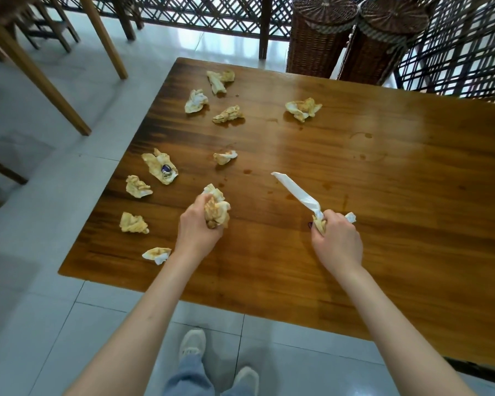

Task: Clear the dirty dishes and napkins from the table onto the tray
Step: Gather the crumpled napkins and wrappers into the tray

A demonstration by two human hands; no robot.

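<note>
Crumpled, sauce-stained paper napkins lie scattered over the left half of the glossy brown wooden surface (355,195), and no tray or dish is in view.

The left hand (199,230) has its fingers curled tight round a wad of stained napkins (216,208), so little room looks left in that grip. The right hand (337,238) pinches a small stained napkin (319,224) together with a long twisted white paper strip (295,192), whose long axis runs up and to the left from the fist, its free end pointing toward the middle of the surface.

Nearest loose piece to both hands is the small white-and-tan napkin (225,157), lying just beyond the left hand's wad and well left of the strip's tip; the left hand is nearer. A flat napkin with a blue-purple wrapper on it (162,170), a crumpled one below it (137,187), another near the left edge (133,223) and a white one beside the left forearm (157,254) all lie left of the left hand. Four more sit at the far end, apart from both hands. Since both hands are loaded, I judge an unloading trip is likely due soon.
</note>
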